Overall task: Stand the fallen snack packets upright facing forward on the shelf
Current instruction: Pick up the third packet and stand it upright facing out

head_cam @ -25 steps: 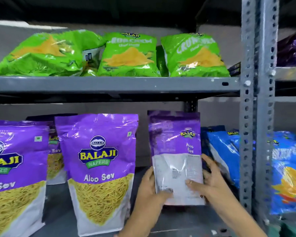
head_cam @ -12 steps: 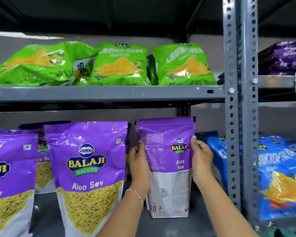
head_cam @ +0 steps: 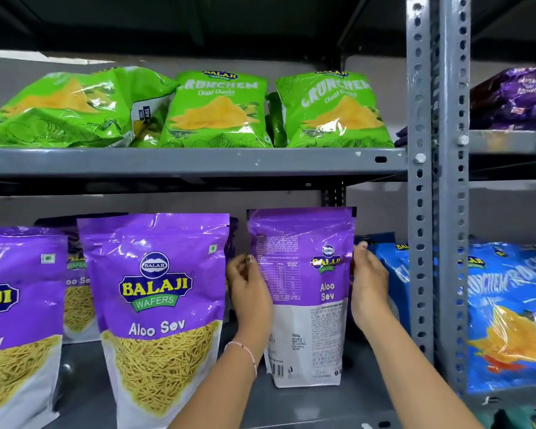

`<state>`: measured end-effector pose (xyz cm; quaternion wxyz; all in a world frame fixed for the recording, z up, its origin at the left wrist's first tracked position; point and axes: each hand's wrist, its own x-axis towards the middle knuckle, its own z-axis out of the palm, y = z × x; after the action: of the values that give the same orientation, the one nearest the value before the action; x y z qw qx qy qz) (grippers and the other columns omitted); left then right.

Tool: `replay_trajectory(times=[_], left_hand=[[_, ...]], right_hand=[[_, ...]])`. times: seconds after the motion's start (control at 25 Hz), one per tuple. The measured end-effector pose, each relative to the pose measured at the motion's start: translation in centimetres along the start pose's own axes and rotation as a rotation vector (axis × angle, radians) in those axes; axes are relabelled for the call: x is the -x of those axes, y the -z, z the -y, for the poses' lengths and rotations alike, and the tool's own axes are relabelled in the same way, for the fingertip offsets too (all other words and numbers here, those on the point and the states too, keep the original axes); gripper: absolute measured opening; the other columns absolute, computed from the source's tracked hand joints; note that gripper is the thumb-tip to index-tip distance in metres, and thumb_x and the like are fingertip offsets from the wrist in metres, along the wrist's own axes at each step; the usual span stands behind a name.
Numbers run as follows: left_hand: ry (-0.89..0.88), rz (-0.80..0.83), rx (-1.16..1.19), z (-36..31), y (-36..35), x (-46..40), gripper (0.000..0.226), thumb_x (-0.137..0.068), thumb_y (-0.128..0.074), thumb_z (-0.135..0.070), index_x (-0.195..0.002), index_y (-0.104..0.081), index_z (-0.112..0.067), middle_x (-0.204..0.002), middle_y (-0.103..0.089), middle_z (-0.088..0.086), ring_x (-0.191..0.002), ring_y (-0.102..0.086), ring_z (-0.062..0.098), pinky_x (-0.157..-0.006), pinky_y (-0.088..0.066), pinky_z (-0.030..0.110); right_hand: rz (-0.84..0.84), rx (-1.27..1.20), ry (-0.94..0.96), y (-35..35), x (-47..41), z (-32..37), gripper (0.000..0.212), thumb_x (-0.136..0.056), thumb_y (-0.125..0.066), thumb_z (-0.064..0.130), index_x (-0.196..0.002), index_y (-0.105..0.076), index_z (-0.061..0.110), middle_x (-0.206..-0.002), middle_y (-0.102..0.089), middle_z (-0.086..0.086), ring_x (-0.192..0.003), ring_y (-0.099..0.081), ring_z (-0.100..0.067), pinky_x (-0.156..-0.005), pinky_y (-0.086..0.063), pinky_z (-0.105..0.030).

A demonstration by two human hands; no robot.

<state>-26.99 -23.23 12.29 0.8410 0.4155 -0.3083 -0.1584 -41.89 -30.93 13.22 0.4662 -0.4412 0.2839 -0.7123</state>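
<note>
A purple Aloo Sev packet [head_cam: 304, 292] stands upright on the lower shelf [head_cam: 307, 407] with its printed back side toward me. My left hand [head_cam: 249, 289] presses its left edge and my right hand [head_cam: 369, 283] its right edge. Left of it, a second Aloo Sev packet [head_cam: 160, 305] stands upright with its front facing out. A third one [head_cam: 16, 320] stands at the far left, with another partly hidden behind.
Green Crunchem packets [head_cam: 217, 109] sit on the upper shelf [head_cam: 183, 162]; the leftmost green packet [head_cam: 62, 109] lies tilted on its side. A grey slotted upright [head_cam: 437, 196] stands just right of my right hand. Blue packets [head_cam: 508, 311] fill the bay beyond it.
Both hands slid from the packet's bottom up to its side edges and set it standing on the shelf. In the last half second the packet stayed put.
</note>
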Motion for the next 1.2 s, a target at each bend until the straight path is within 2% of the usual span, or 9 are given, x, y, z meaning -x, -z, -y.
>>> replay_trajectory(times=[0.08,0.16,0.36,0.6,0.76,0.88,1.04,1.12,1.2], left_hand=[[-0.108,-0.020,-0.099,1.7,1.5,3.5,0.031,-0.095,-0.057,-0.030,-0.121,-0.054,-0.014,-0.118,-0.061,0.008,-0.106,-0.060,0.027,-0.093,-0.049,0.038],[-0.212,0.005,-0.273,4.0,3.5,7.3,0.033,-0.084,-0.059,-0.043,-0.110,-0.057,-0.023,-0.111,-0.057,-0.001,-0.101,-0.057,0.027,-0.091,-0.048,0.044],[-0.068,0.258,-0.476,6.0,4.3,10.0,0.045,-0.074,-0.072,-0.047,-0.109,-0.049,-0.033,-0.118,-0.047,-0.006,-0.117,-0.049,0.019,-0.105,-0.040,0.035],[0.034,0.362,-0.705,4.4,3.7,9.1,0.111,-0.042,-0.072,-0.077,-0.136,-0.040,-0.027,-0.130,-0.039,-0.007,-0.124,-0.039,0.019,-0.105,-0.037,0.032],[0.168,0.318,-0.477,4.5,3.6,7.2,0.075,-0.055,-0.077,-0.072,-0.105,-0.050,-0.022,-0.103,-0.066,-0.006,-0.095,-0.064,0.015,-0.083,-0.051,0.029],[0.223,0.258,-0.355,5.5,3.8,4.8,0.019,-0.096,-0.058,-0.034,-0.085,-0.065,-0.020,-0.098,-0.069,0.005,-0.095,-0.065,0.022,-0.085,-0.047,0.031],[0.231,0.133,-0.291,6.2,3.6,4.0,0.030,-0.102,-0.045,-0.026,-0.099,-0.069,-0.010,-0.101,-0.071,0.009,-0.098,-0.064,0.025,-0.085,-0.047,0.034],[0.187,0.149,-0.260,5.7,3.2,4.6,0.030,-0.099,-0.051,-0.036,-0.096,-0.066,-0.011,-0.088,-0.069,0.004,-0.085,-0.063,0.021,-0.074,-0.048,0.029],[0.181,0.233,-0.219,5.6,3.0,4.4,0.023,-0.095,-0.058,-0.034,-0.085,-0.064,-0.013,-0.079,-0.069,0.002,-0.079,-0.065,0.021,-0.069,-0.050,0.026]], right_hand=[[0.033,-0.056,-0.108,1.0,1.1,-1.2,0.051,-0.103,-0.032,0.055,-0.092,-0.070,0.024,-0.101,-0.076,-0.007,-0.086,-0.070,-0.021,-0.072,-0.051,-0.035],[0.071,-0.039,-0.257,2.5,2.1,-3.9,0.062,-0.101,-0.024,0.061,-0.097,-0.071,0.022,-0.102,-0.076,-0.007,-0.091,-0.070,-0.022,-0.075,-0.050,-0.036],[0.114,0.126,-0.438,4.5,4.1,-8.0,0.073,-0.092,-0.033,0.073,-0.110,-0.077,0.018,-0.107,-0.080,-0.007,-0.101,-0.073,-0.025,-0.100,-0.052,-0.043],[0.158,0.170,-0.332,5.2,5.7,-6.8,0.033,-0.105,-0.047,0.019,-0.109,-0.068,-0.007,-0.086,-0.074,-0.019,-0.070,-0.068,-0.028,-0.071,-0.054,-0.037],[0.235,0.247,-0.281,5.8,6.2,-6.8,0.029,-0.093,-0.066,0.000,-0.121,-0.060,0.003,-0.091,-0.071,-0.014,-0.067,-0.066,-0.019,-0.062,-0.054,-0.030],[0.242,0.269,-0.198,6.0,6.0,-7.0,0.064,-0.080,-0.079,-0.003,-0.134,-0.049,0.015,-0.130,-0.058,-0.015,-0.110,-0.058,-0.026,-0.092,-0.051,-0.039],[0.320,0.262,-0.215,6.2,4.8,-7.0,0.135,-0.046,-0.100,0.011,-0.157,-0.024,0.021,-0.158,-0.035,-0.015,-0.147,-0.034,-0.028,-0.119,-0.032,-0.046],[0.418,0.182,-0.291,5.7,4.1,-6.7,0.162,-0.025,-0.104,0.024,-0.160,-0.015,0.030,-0.161,-0.036,-0.014,-0.147,-0.038,-0.027,-0.114,-0.038,-0.043],[0.472,0.168,-0.309,5.3,3.6,-6.9,0.158,-0.031,-0.104,0.018,-0.160,-0.013,0.030,-0.149,-0.052,-0.016,-0.134,-0.055,-0.026,-0.098,-0.048,-0.034]])
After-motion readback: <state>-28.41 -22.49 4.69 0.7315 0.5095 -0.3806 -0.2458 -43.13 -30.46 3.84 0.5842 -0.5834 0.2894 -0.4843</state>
